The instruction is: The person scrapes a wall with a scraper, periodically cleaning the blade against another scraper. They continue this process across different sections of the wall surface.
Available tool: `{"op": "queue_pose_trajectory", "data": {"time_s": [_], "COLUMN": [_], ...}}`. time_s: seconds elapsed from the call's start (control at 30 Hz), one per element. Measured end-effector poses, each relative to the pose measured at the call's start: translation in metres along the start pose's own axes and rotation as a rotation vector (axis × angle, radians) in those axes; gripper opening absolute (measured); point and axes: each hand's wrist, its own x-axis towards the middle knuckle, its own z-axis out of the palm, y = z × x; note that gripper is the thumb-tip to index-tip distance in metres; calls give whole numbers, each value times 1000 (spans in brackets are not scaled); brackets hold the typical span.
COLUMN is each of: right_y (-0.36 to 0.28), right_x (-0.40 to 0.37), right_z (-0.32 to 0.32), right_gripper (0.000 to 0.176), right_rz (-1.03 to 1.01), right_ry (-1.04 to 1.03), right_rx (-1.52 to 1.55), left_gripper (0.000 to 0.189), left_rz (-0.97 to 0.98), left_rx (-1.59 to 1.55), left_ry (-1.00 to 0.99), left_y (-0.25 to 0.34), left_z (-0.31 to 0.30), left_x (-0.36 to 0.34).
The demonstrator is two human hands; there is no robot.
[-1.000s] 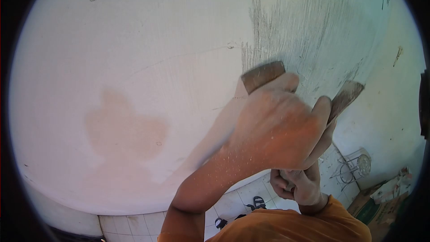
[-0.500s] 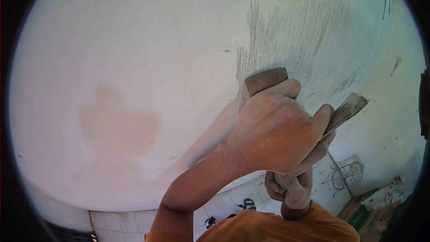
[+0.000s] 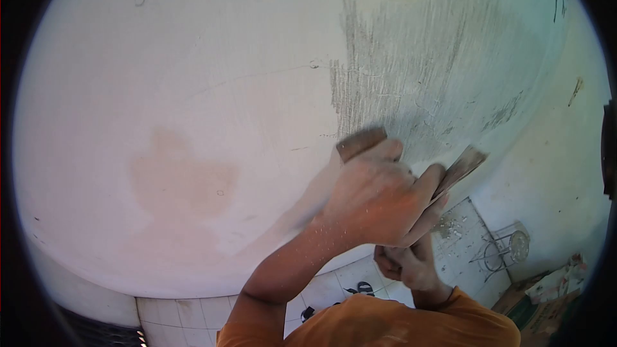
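My left hand is closed, its back toward me, low on the scratched part of the white wall. From its top juts the brown flat blade of a scraper, its edge against the wall at the lower end of the grey scratches. Between the fingers on the right side a narrower flat grey strip sticks out; my hand hides whether the two are joined. Just below, my right hand has its fingers curled, partly covered by the left hand, and I cannot tell what is in them. White dust speckles the left hand.
Beige bare patches mark the wall on the left. Down on the tiled floor are sandals, scattered flakes and a small metal stand. Flattened cardboard lies at lower right.
My left hand and the scraper have moved down the wall and a little to the left. My right hand has shifted slightly left with them. The whole view has tilted slightly.
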Motion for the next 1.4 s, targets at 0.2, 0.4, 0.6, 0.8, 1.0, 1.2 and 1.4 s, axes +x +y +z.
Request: {"op": "queue_pose_trajectory", "data": {"time_s": [0.2,0.4,0.6,0.8,1.0,1.2,1.4], "right_y": [-12,-35,-3,-29,-28,-1,-10], "right_x": [10,26,16,20,12,0,4], "right_z": [-8,2,-3,11,12,8,11], "right_gripper": [24,22,17,17,23,25,25], "right_rz": [-21,-33,-2,-9,27,92,-29], "right_ry": [-12,-7,40,27,75,86,64], "right_rx": [14,-58,-31,-51,-109,-5,-44], "left_gripper": [26,25,27,29,26,28,26], "left_rz": [-8,33,15,42,52,-6,40], "left_rx": [80,72,65,63,125,70,-34], "left_ry": [3,27,25,-12,-57,-76,-84], "left_y": [-3,-12,-10,-9,-3,-2,-2], "left_z": [-7,-18,1,-32,-27,-3,-12], "left_x": [12,30,1,28,17,-6,8]}}
